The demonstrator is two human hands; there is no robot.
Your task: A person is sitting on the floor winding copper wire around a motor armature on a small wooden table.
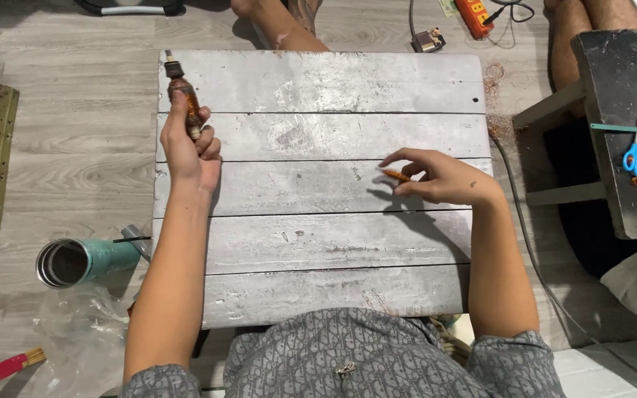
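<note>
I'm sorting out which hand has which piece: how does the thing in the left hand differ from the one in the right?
The brown cylindrical tool is thick and long, while the thin orange stick is slender and short. The left hand wraps the tool in a full fist, pointing away from the person; the right hand pinches the stick with its fingertips, lying sideways. Both are orange-brown and held over the grey plank board.
</note>
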